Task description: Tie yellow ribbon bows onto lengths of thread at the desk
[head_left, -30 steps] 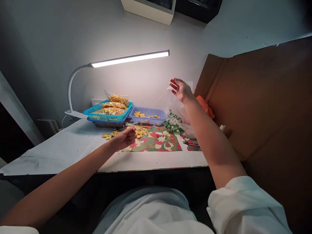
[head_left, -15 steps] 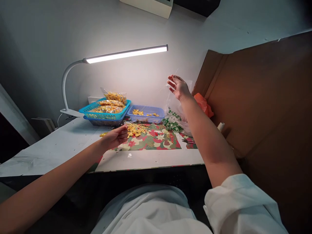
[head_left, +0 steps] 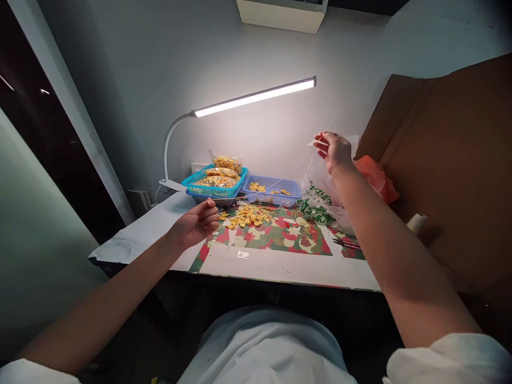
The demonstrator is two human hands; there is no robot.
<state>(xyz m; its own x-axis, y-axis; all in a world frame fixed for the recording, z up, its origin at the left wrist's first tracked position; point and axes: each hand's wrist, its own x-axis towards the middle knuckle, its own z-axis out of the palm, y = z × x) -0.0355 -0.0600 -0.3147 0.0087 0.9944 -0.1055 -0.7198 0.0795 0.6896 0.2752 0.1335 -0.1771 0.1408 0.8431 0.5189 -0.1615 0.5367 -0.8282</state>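
My right hand [head_left: 334, 151] is raised near the wall under the lamp, fingers pinched on one end of a thin clear thread [head_left: 294, 169]. The thread runs down and left toward my left hand [head_left: 197, 224], which hovers over the table's left part with fingers pinched on the other end. Between my hands, a heap of small yellow pieces [head_left: 248, 215] with thin sticks lies on a red and green patterned mat [head_left: 276, 237].
Two baskets stand at the back: a blue one [head_left: 213, 188] with bagged yellow pieces, a purple one [head_left: 288, 196] with loose ones. A desk lamp [head_left: 256, 97] glows above. A printed plastic bag [head_left: 322, 205], an orange bag [head_left: 374, 176], red-handled tools [head_left: 350, 244] and a cardboard sheet [head_left: 452, 160] stand right.
The view has swung left. My right hand closed from spread fingers to a pinch on the thread. My left hand rose slightly above the table and pinched the thread taut.
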